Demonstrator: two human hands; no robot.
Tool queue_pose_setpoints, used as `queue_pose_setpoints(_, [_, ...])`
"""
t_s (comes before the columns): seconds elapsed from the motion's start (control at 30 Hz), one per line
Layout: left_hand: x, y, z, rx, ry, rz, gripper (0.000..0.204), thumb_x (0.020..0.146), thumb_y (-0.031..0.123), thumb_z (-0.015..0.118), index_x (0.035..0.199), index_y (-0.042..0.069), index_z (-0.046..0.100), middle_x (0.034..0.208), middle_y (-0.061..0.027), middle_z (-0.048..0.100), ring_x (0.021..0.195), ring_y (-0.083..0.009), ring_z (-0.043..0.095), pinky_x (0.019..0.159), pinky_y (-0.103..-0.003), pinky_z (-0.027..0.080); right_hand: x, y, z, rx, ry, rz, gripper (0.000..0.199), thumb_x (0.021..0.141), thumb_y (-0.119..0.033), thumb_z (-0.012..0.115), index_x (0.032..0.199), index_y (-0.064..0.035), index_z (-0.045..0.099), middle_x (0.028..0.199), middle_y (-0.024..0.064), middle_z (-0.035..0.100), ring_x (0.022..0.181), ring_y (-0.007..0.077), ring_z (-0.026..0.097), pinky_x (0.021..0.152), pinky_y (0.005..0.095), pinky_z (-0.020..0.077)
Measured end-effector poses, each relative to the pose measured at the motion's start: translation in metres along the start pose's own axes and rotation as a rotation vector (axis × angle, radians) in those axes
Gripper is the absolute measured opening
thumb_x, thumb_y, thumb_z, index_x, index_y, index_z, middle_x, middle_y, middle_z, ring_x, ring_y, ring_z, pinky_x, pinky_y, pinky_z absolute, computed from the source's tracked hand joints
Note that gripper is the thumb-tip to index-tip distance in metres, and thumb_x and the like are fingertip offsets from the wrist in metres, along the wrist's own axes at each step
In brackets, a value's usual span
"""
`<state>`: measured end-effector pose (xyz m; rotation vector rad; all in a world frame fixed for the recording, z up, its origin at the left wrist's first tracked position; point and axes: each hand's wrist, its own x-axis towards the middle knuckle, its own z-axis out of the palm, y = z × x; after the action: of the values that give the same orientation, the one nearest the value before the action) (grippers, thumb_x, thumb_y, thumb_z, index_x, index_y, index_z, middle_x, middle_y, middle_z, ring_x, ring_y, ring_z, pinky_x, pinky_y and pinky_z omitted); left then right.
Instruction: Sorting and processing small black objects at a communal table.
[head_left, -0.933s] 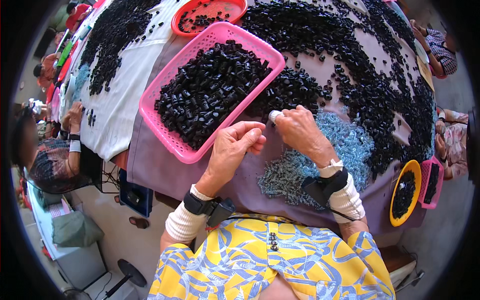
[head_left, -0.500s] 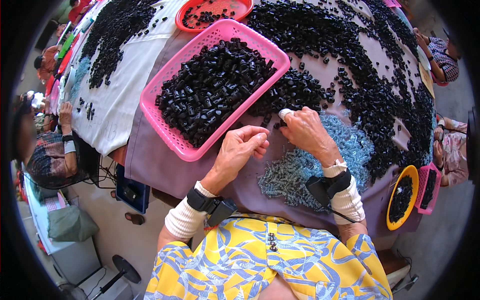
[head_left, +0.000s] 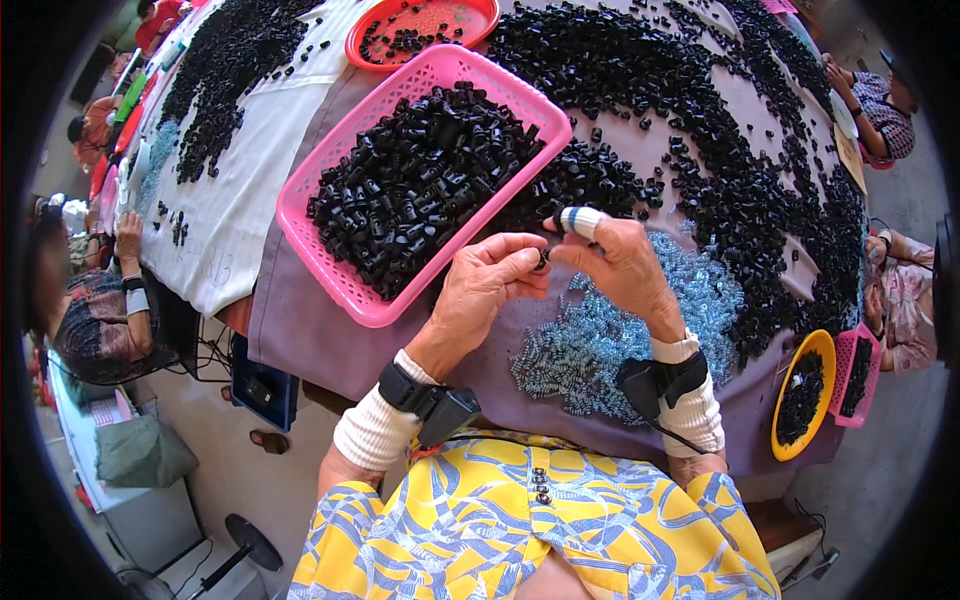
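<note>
My left hand [head_left: 487, 287] pinches a small black plastic part [head_left: 543, 258] between thumb and fingertips, just off the lower right side of the pink basket. The thumb of my right hand [head_left: 622, 270] meets the same part from the right. White tape with a dark stripe wraps a finger of my right hand; at that fingertip something dark shows, too small to make out. Underneath my right hand spreads a heap of small silvery-blue coil springs [head_left: 590, 345]. The pink openwork basket [head_left: 345, 292] is filled with black plastic pieces [head_left: 420, 190], several with holes through them.
Loose black parts [head_left: 600, 60] cover much of the cloth-covered table [head_left: 480, 370]. Behind the basket lies a red tray [head_left: 480, 25] with black pieces. A yellow tray [head_left: 828, 350] and a small pink basket [head_left: 868, 420] stand at the right edge. Other people sit around the table.
My right hand has turned and come in toward my left; its taped finger now points left. A black part now shows between the fingertips of both hands.
</note>
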<state>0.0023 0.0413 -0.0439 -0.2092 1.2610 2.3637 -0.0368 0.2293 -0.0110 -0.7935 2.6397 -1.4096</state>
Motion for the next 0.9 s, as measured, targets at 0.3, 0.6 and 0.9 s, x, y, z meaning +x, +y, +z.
queue_pose_setpoints(0.3, [-0.006, -0.008, -0.016, -0.029, 0.059, -0.054, 0.020, 0.091, 0.012, 0.058, 0.107, 0.000, 0.059, 0.093, -0.0093, 0.065, 0.080, -0.0160, 0.065, 0.073, -0.031, 0.055, -0.012, 0.024, 0.001, -0.509, -0.120, -0.126, 0.009, 0.076, -0.013, 0.063, 0.075, -0.0052, 0.058, 0.071, 0.0104, 0.059, 0.068, 0.0309, 0.059, 0.061, 0.0405, 0.0456])
queue_pose_setpoints(0.6, [-0.008, -0.007, -0.013, -0.093, 0.050, -0.050, 0.020, 0.091, 0.011, 0.058, 0.108, 0.002, 0.058, 0.090, -0.0076, 0.064, 0.080, -0.0167, 0.065, 0.074, -0.032, 0.055, -0.030, 0.007, 0.021, -0.547, -0.375, -0.183, 0.013, 0.070, -0.004, 0.060, 0.083, -0.0072, 0.058, 0.091, 0.0102, 0.059, 0.087, 0.0252, 0.060, 0.086, 0.0402, 0.0411])
queue_pose_setpoints(0.9, [-0.009, -0.007, -0.017, -0.186, 0.021, -0.023, 0.018, 0.091, 0.010, 0.057, 0.107, 0.002, 0.058, 0.092, -0.0098, 0.065, 0.082, -0.0185, 0.065, 0.075, -0.033, 0.055, -0.034, 0.007, 0.017, -0.600, -0.417, -0.242, 0.014, 0.069, -0.004, 0.062, 0.082, -0.0069, 0.057, 0.088, 0.0096, 0.055, 0.088, 0.0242, 0.057, 0.079, 0.0382, 0.0408])
